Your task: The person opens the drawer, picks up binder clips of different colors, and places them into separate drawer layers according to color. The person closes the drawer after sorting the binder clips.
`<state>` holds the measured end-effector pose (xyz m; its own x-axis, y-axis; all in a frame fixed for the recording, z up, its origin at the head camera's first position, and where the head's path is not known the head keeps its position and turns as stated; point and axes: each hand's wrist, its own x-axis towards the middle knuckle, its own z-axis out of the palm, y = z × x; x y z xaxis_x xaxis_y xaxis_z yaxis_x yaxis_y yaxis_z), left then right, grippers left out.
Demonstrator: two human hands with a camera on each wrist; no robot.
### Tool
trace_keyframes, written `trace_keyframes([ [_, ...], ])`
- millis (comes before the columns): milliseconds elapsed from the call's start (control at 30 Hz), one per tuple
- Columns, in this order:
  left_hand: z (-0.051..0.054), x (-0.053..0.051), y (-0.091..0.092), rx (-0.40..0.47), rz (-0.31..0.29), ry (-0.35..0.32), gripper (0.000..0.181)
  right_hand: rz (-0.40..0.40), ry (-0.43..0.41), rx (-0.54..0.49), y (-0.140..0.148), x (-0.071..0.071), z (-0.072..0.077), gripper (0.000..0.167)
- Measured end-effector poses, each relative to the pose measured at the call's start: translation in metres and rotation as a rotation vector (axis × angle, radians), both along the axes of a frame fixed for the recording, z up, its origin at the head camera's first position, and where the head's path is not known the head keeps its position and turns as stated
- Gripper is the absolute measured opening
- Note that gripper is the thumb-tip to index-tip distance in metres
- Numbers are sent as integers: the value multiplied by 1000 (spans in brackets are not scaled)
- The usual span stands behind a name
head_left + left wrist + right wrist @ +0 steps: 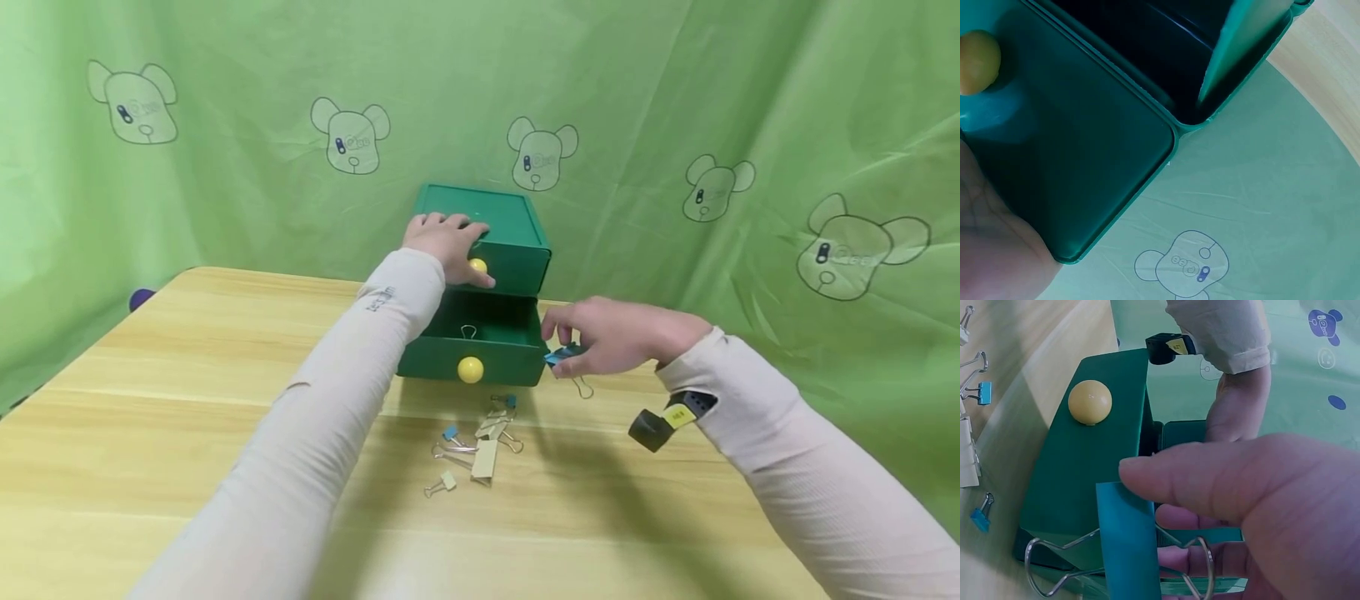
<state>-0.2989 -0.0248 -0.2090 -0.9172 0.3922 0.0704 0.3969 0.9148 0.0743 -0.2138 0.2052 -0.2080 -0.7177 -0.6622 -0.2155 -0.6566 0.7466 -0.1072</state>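
Note:
A green two-drawer box (517, 218) stands at the back of the table, its lower drawer (431, 357) pulled out. My left hand (442, 246) rests on the box top, fingers spread over it and thumb down by the upper yellow knob (477, 265). To the right of the lower drawer, my right hand (618, 333) pinches a large blue binder clip (1127, 544) with both wire handles standing out. A wire clip handle (468, 331) shows above the lower drawer's front; what else lies inside is hidden.
In front of the drawer lie several loose binder clips: cream ones (485, 460) and small blue ones (450, 433). The lower drawer carries a round yellow knob (470, 370). A green curtain (630, 100) hangs behind the wooden table (187, 400).

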Motion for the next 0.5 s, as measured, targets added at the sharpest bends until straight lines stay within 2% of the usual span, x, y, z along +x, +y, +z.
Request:
trace_keyframes([
  [500, -1, 0, 0, 16, -4, 15, 89, -55, 13, 4, -2, -5, 8, 40],
])
